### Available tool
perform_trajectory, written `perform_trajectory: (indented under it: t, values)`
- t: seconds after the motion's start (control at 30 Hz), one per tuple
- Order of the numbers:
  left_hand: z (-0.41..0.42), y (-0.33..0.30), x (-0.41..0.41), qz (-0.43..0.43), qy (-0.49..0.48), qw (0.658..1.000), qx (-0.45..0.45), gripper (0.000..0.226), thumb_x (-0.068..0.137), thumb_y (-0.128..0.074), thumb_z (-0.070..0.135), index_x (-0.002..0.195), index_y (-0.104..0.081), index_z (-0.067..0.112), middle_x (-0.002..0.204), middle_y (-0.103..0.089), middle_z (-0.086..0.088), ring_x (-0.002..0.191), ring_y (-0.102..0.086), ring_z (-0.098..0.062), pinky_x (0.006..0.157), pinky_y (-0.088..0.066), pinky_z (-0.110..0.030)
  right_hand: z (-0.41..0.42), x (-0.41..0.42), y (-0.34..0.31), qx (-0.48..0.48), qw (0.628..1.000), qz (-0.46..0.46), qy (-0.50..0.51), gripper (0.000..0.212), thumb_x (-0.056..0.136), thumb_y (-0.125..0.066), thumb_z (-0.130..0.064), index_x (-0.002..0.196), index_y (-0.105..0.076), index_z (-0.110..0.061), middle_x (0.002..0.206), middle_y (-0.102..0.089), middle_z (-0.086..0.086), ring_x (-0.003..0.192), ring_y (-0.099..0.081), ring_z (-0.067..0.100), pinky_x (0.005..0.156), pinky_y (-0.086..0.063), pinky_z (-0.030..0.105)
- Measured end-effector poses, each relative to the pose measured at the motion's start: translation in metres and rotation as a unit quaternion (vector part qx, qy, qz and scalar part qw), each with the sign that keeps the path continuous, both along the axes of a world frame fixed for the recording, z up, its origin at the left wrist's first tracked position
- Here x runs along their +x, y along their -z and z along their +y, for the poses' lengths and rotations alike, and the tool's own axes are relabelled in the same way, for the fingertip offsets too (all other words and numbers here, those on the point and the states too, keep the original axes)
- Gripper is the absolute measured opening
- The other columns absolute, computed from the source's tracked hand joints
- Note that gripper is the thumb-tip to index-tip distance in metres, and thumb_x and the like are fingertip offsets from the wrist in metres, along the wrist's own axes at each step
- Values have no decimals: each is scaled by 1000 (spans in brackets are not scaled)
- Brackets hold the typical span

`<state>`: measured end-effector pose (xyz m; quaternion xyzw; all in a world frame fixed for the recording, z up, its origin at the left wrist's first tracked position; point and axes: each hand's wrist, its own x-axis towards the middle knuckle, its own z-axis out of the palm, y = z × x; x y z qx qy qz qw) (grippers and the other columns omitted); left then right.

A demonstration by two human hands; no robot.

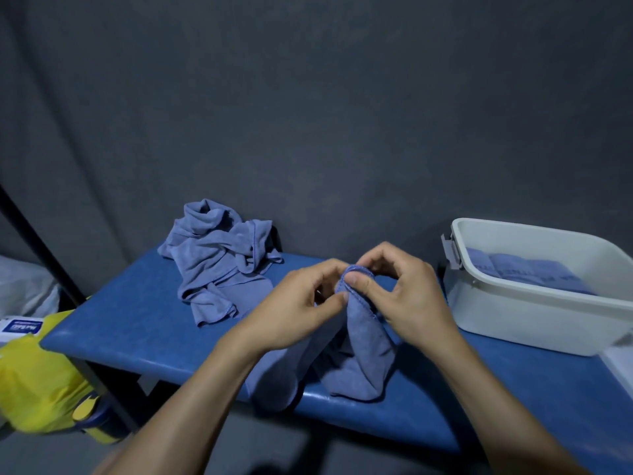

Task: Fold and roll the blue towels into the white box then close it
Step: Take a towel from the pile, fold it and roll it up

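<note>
Pinching towel (363,341) edge, both hands: left hand (298,306) and right hand (404,293) fingers curled on hem above blue desk (137,320). Writing on left packet (20,327) unreadable. Grey curtain (308,114) behind. Towel pile (219,258) rear; box (534,303) right, rolls (527,269) inside.

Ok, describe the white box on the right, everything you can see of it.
The white box is a rectangular tub of what looks like plastic, with a thick rolled rim and rounded corners. It stands open and upright on the right end of the blue bench, close to the dark backdrop. A grey latch hangs on its left end wall. Inside, rolled blue towels lie side by side along the bottom. Neither hand touches it. Its right side runs out of the frame.
</note>
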<state>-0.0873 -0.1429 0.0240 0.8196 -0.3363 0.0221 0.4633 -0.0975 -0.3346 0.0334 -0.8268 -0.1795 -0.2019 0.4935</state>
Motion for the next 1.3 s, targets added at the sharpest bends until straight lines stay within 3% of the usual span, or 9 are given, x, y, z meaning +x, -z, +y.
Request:
perform_trajectory:
  t: [0.17,0.3,0.43,0.57,0.77,1.0,1.07,1.17,1.3]
  values:
    - [-4,2,1,-56,-73,996,-3,27,99,-58,16,118,-45,28,70,-56,8,62,-53,-17,62,-43,-35,-3,1,-6,34,995,-58,72,21,86,-79,-20,77,-59,-18,70,-63,-7,65,-59,9,64,-50,25]
    - [-5,-9,-4,-107,-102,988,-47,18,95,-54,9,92,-63,25,80,-63,4,69,-57,-22,66,-47,-41,-4,-5,-16,57,992,-74,84,25,86,-78,-22,75,-57,-18,65,-58,-1,55,-52,23,50,-41,35]
    - [-13,-11,-10,-87,-91,991,-39,20,90,-58,41,85,-68,25,82,-66,3,77,-63,-19,71,-50,-42,2,-8,-21,33,995,-77,55,27,81,-82,-16,71,-57,-17,62,-59,-4,51,-49,12,47,-39,26]
    - [-15,-9,-8,-96,-120,988,-27,19,83,-64,44,72,-60,29,73,-59,4,68,-60,-18,65,-50,-41,4,-10,-22,46,998,-35,15,27,79,-83,-9,70,-58,-13,57,-59,-11,48,-51,1,48,-36,13]
    - [-21,-7,-5,-82,-169,982,-37,28,79,-60,42,67,-65,17,70,-60,3,67,-62,-18,65,-51,-41,5,-10,-22,46,998,-35,-10,28,79,-84,-13,70,-58,-16,59,-60,-6,51,-50,2,50,-38,17]
    - [0,-1,-5,-133,-88,985,60,33,93,-59,34,60,-54,37,75,-54,9,66,-56,-13,61,-41,-24,-22,0,-30,160,980,-112,31,21,89,-76,-10,81,-57,-12,75,-61,-1,67,-56,7,65,-46,22]
    - [9,5,-6,-136,-62,984,97,35,99,-55,35,66,-56,25,76,-49,9,65,-52,-10,61,-36,-19,-31,3,-30,200,972,-118,39,19,90,-73,-6,84,-56,-11,77,-60,-4,69,-56,2,68,-46,17]
    - [23,15,-4,-122,-42,975,182,41,103,-46,40,69,-53,18,77,-44,6,66,-50,-10,64,-40,-27,-42,8,-27,251,960,-113,46,20,91,-70,-3,86,-54,-14,78,-57,-11,71,-54,-2,70,-44,13]
    - [47,17,-1,-94,-54,969,224,42,102,-38,44,72,-49,18,82,-45,8,74,-51,-8,72,-44,-36,-57,11,-24,272,954,-113,60,24,94,-69,-8,84,-52,-21,82,-54,-2,73,-50,3,70,-42,15]
